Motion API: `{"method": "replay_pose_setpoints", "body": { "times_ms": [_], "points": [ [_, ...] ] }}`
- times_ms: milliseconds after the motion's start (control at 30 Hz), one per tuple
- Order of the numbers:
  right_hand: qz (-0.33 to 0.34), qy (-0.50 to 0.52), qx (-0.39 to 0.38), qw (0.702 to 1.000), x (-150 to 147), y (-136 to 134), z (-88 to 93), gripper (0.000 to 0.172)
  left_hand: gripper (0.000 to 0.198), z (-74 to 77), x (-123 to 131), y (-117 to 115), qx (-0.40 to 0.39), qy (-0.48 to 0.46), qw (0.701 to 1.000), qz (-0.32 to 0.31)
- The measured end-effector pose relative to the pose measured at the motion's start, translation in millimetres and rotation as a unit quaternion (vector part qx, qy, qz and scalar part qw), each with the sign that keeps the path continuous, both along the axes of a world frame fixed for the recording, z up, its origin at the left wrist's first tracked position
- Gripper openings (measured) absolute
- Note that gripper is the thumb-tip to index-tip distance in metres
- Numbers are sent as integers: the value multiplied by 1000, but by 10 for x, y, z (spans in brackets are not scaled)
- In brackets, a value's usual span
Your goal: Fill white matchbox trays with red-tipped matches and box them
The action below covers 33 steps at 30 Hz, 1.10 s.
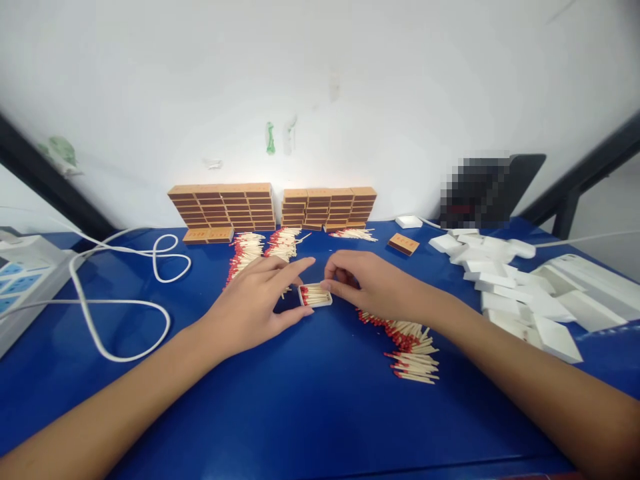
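Note:
A small white matchbox tray point(315, 295) with red-tipped matches in it lies on the blue table point(310, 407). My left hand point(260, 300) frames its left end, index finger above and thumb below, touching it. My right hand point(367, 283) pinches the tray's right end with curled fingers. A loose heap of matches point(410, 347) lies under and beside my right wrist. More matches point(263, 248) are spread behind my left hand.
Two stacks of brown matchboxes point(225, 207) point(327, 208) stand against the white wall. A single brown box point(403, 244) lies apart. Several white empty trays point(520, 293) are piled at right. A white cable point(125, 280) and power strip point(20, 280) lie left.

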State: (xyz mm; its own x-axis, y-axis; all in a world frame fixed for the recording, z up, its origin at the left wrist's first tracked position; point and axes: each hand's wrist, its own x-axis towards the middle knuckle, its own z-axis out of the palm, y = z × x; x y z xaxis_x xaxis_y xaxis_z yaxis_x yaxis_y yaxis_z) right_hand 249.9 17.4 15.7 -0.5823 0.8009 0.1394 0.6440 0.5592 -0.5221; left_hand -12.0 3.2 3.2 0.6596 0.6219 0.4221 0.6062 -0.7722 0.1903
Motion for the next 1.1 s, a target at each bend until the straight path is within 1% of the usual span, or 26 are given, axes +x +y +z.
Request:
{"method": "replay_pose_setpoints", "body": {
  "times_ms": [100,267,500,633,833,967,1100],
  "points": [
    [6,1,-3,1000,-23,-21,-10,16,70,-7,-1,5,-1,-1,1000,-3],
    [6,4,17,1000,-30,-29,-22,15,69,-16,1,5,3,0,1000,-5],
    [29,0,33,999,-41,-37,-6,4,70,-21,-2,3,2,2,1000,-8],
    [32,7,43,999,-48,-33,-23,6,70,-24,0,9,1,5,1000,-7],
    [68,19,32,997,-71,-70,0,11,70,-13,11,2,10,6,1000,-9],
    [71,6,30,997,-43,-62,11,14,71,-18,7,7,8,7,1000,-8],
    [67,0,29,997,-33,-34,-22,12,70,-23,-1,10,10,8,1000,-7]
  ]
}}
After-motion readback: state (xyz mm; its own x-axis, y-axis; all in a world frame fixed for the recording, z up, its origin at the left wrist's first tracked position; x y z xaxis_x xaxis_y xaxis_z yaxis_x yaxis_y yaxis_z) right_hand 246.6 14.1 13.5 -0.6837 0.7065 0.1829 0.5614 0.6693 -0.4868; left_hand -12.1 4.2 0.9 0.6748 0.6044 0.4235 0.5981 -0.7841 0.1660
